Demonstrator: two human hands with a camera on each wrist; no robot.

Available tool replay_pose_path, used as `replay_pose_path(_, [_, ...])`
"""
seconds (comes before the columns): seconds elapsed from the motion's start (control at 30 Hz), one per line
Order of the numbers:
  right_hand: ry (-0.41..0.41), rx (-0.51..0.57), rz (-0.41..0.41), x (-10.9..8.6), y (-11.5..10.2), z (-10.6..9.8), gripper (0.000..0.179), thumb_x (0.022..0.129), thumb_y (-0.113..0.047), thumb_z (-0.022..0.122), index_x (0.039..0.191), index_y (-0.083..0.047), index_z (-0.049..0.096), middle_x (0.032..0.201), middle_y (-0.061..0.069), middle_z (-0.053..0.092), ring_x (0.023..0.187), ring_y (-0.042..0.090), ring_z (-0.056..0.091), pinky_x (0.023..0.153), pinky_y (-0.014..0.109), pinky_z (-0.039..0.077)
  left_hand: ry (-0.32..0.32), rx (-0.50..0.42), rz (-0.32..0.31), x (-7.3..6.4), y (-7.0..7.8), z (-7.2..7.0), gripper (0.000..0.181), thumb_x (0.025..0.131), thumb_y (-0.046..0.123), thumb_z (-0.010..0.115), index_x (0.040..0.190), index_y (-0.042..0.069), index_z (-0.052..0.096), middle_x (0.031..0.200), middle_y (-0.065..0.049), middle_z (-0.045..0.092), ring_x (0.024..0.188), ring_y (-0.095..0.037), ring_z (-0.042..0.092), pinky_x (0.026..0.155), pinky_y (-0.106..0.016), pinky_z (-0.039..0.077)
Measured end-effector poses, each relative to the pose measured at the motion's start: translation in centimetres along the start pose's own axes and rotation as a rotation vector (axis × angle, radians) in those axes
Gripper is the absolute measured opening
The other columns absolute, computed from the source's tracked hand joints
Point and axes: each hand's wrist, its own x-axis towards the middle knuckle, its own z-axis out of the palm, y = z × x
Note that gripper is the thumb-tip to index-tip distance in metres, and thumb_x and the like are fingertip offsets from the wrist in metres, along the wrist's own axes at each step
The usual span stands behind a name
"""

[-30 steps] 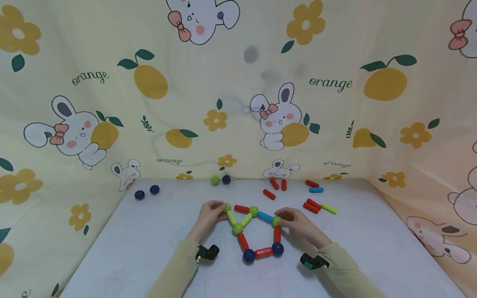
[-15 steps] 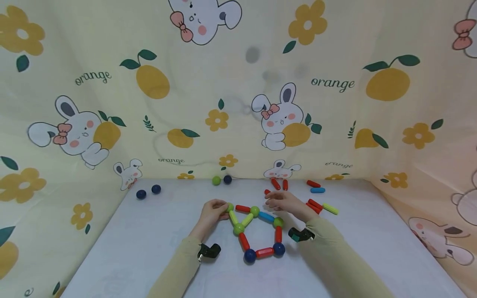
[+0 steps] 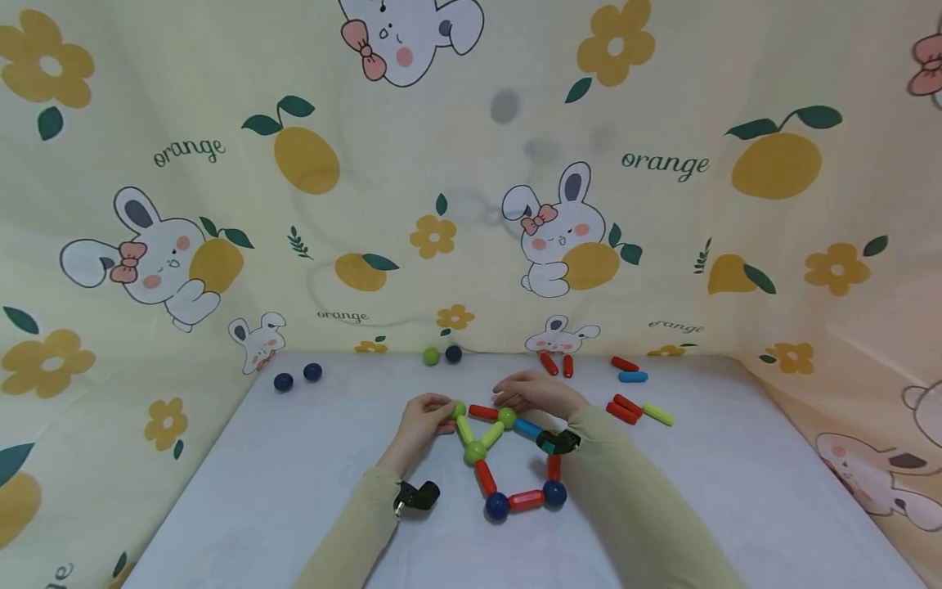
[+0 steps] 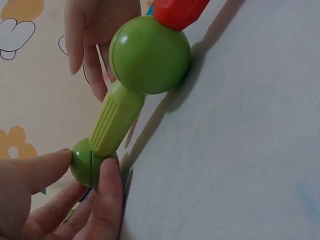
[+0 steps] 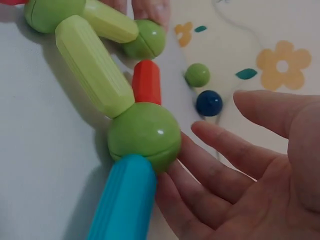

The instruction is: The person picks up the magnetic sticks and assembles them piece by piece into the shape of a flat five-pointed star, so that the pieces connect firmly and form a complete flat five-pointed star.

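Note:
My left hand (image 3: 421, 429) pinches a green ball (image 4: 82, 159) at the upper left corner of a frame of magnetic rods and balls, with thumb and finger on either side of it. A yellow-green rod (image 4: 117, 120) runs from it to another green ball (image 4: 152, 55). My right hand (image 3: 543, 391) reaches over the frame's far side, fingers spread and thumb apart, holding nothing. Its fingers lie behind the top green ball (image 5: 145, 135); contact is unclear. That ball joins a blue rod (image 5: 125, 200), a yellow-green rod (image 5: 95, 65) and a red rod (image 5: 147, 82).
Two dark blue balls (image 3: 497, 505) form the frame's near corners. Loose red rods (image 3: 623, 411), a yellow-green rod (image 3: 658, 414) and a blue rod (image 3: 633, 377) lie at right. Behind are a green ball (image 3: 431, 356) and dark blue ball (image 3: 453, 354). A patterned curtain encloses the table.
My right hand has let go of the frame's right green ball and moved up and left to the top green ball. My left hand keeps its pinch in about the same place.

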Motion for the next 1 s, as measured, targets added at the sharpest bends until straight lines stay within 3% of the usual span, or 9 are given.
replay_pose_path(0.37, [-0.023,-0.101,0.027,1.4,-0.4,0.7,0.036,0.101,-0.030,0.049,0.127,-0.007,0.061,0.115,0.008,0.065,0.102,0.022,0.059,0.090,0.034,0.049,-0.013,-0.001,0.011,0.1,0.0,0.2,0.029,0.095,0.014,0.060,0.117,-0.006,0.058,0.103,-0.017,0.064,0.083,-0.019,0.065,0.077,-0.031,0.056])
replay_pose_path(0.6, [-0.043,-0.173,0.030,2.0,-0.5,1.1,0.027,0.095,-0.021,0.058,0.119,-0.011,0.067,0.112,0.002,0.064,0.098,0.021,0.055,0.087,0.035,0.046,-0.014,0.014,0.011,0.1,0.1,0.1,0.028,0.095,0.015,0.061,0.115,-0.004,0.059,0.101,-0.015,0.065,0.083,-0.019,0.065,0.075,-0.031,0.056])
replay_pose_path(1.0, [-0.072,-0.156,0.012,2.1,-0.7,1.6,0.029,0.092,-0.010,0.063,0.120,-0.005,0.063,0.109,0.005,0.065,0.097,0.021,0.057,0.091,0.037,0.046,-0.011,0.034,0.008,-0.1,0.1,-0.1,0.030,0.095,0.017,0.061,0.116,-0.003,0.059,0.101,-0.013,0.065,0.083,-0.018,0.065,0.076,-0.030,0.056])
